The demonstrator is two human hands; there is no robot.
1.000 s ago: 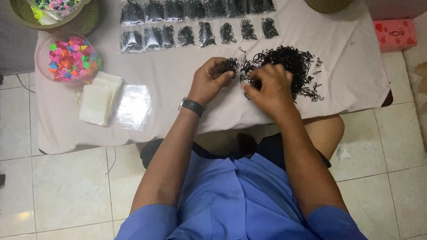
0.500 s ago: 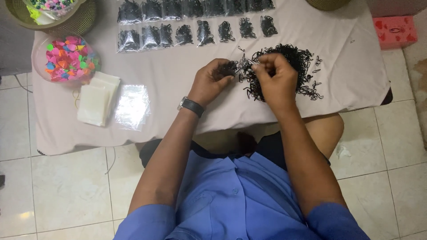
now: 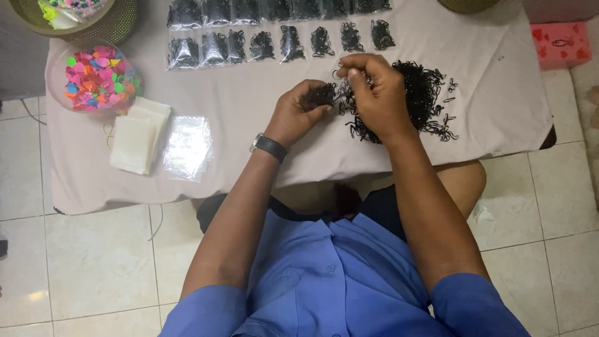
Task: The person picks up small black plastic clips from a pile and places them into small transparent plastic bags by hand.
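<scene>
The left hand (image 3: pixel 299 112) lay on the cloth-covered bench (image 3: pixel 262 143), its grip curled shut around a small bunch (image 3: pixel 319 95) of black elastic bands held at the fingertips. The right hand (image 3: pixel 374 87) was raised just above the bench beside it, thumb and fingers pinched together on a few thin bands drawn from the pile (image 3: pixel 424 100), which spread loose over the cloth under and to the right of that hand. The two hands were close, almost touching at the fingertips, with the bunch between them. A dark watch (image 3: pixel 269 146) sat on the left wrist. Along the far edge of the bench ran two rows of small clear bags (image 3: pixel 281 43), each filled with black bands and lying flat side by side. To the left, well apart from the hands, a stack of empty clear bags (image 3: pixel 187 146) lay next to a pile of white packets (image 3: pixel 138 134). Beyond those stood a clear tub (image 3: pixel 97 78) of bright multicoloured pieces, and a woven basket (image 3: pixel 115 25) sat at the far left corner. A pink box (image 3: pixel 561 43) rested off the right end of the bench. The person wore a blue shirt (image 3: pixel 331 281) and sat over a tiled floor (image 3: pixel 93 262).
</scene>
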